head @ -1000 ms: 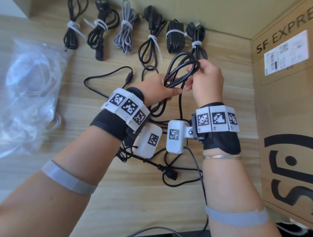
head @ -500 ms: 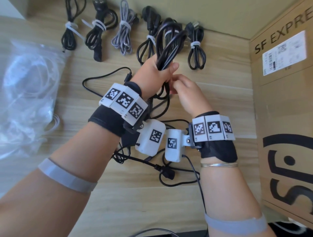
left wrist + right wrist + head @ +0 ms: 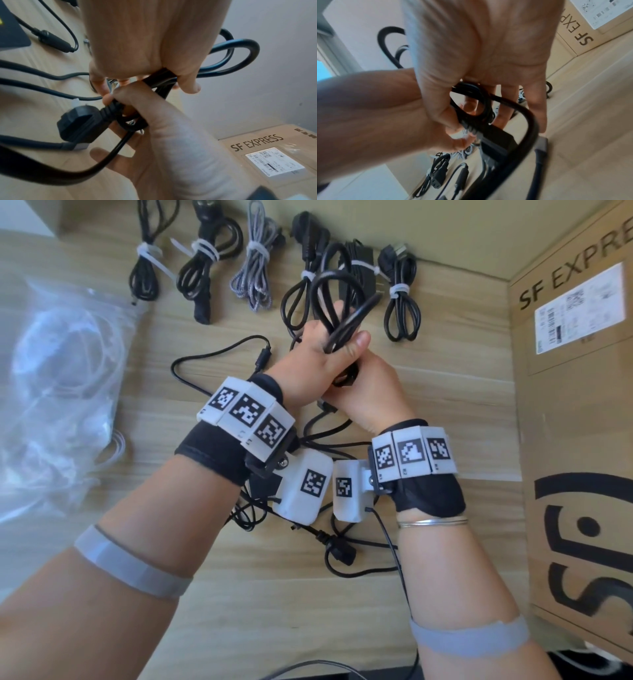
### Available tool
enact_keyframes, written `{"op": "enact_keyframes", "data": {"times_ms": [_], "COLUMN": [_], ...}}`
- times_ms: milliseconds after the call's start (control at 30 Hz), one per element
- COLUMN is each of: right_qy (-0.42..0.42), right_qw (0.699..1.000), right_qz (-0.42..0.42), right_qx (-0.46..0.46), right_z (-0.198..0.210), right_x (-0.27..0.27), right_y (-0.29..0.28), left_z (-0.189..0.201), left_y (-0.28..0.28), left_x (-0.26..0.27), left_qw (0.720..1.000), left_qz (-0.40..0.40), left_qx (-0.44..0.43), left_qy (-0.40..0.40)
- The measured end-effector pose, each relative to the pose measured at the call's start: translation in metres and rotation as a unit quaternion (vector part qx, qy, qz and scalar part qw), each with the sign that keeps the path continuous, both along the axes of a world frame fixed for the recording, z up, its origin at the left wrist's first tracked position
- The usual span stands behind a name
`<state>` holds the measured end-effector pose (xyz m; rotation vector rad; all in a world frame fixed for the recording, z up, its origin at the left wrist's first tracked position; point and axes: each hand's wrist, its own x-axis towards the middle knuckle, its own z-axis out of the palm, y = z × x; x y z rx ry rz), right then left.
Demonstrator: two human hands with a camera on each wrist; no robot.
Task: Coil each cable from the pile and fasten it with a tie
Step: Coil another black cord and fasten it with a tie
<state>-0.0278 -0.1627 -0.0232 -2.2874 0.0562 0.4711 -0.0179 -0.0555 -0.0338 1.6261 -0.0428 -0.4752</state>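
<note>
Fingers (image 3: pixel 187 81) of my left hand (image 3: pixel 318 354) curl around the looped black cable (image 3: pixel 337 302), held up above the desk (image 3: pixel 274 594); my right hand (image 3: pixel 370 392) just below pinches the same cable near its plug (image 3: pixel 80 123). I count six tied bundles (image 3: pixel 255 278) in a row at the back: five black, one grey braided, each cinched with a white tie (image 3: pixel 205 248). Loose black cables (image 3: pixel 335 553) lie tangled under my wrists; how many I cannot tell. At left, a clear bag (image 3: pixel 61 392) holds white ties. At right stands one box (image 3: pixel 575 440) printed "SF EXPRESS", with a white label too small to read.
</note>
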Motion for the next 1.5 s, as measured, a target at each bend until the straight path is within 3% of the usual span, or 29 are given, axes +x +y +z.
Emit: {"op": "enact_keyframes", "data": {"times_ms": [167, 300, 367, 500, 600, 667, 833, 933, 1133, 1300, 1400, 1500], "right_qy": [-0.008, -0.028, -0.029, -0.017, -0.01, -0.014, -0.051, -0.077, -0.127, 0.007, 0.039, 0.128], "right_qw": [1.0, 0.999, 0.998, 0.996, 0.992, 0.989, 0.98, 0.981, 0.984, 0.986, 0.979, 0.979], "right_qz": [-0.017, -0.024, -0.021, -0.008, -0.002, 0.005, 0.015, -0.002, -0.106, -0.164, -0.194, -0.147], "right_qx": [0.019, -0.017, -0.043, -0.091, -0.124, -0.146, -0.191, -0.179, -0.063, -0.031, -0.049, -0.054], "right_z": [0.0, -0.005, -0.008, -0.012, -0.015, -0.016, -0.018, -0.011, -0.006, 0.003, 0.005, 0.008], "right_x": [-0.001, 0.0, 0.0, 0.0, 0.0, -0.001, 0.0, 0.002, 0.004, 0.002, 0.001, 0.001], "right_y": [-0.002, -0.014, -0.02, -0.025, -0.027, -0.027, -0.023, -0.021, -0.019, -0.023, -0.022, -0.018], "left_z": [0.006, 0.0, 0.001, 0.008, 0.009, 0.008, 0.008, 0.01, 0.015, 0.01, 0.008, 0.008], "left_y": [0.003, 0.013, 0.017, 0.015, 0.017, 0.017, 0.009, 0.001, 0.0, 0.007, 0.011, 0.018], "left_x": [0.005, 0.011, 0.013, 0.013, 0.011, 0.008, 0.004, 0.003, 0.007, 0.005, 0.004, 0.004], "left_qw": [0.999, 0.993, 0.988, 0.961, 0.896, 0.859, 0.808, 0.786, 0.803, 0.854, 0.89, 0.915], "left_qz": [0.011, 0.098, 0.138, 0.142, 0.077, -0.003, -0.171, -0.207, -0.181, -0.174, -0.143, -0.101], "left_qx": [-0.051, -0.071, -0.02, 0.174, 0.384, 0.463, 0.519, 0.541, 0.526, 0.468, 0.419, 0.378], "left_qy": [-0.004, -0.012, -0.068, -0.16, -0.212, -0.217, -0.222, -0.218, -0.213, -0.144, -0.111, -0.098]}}
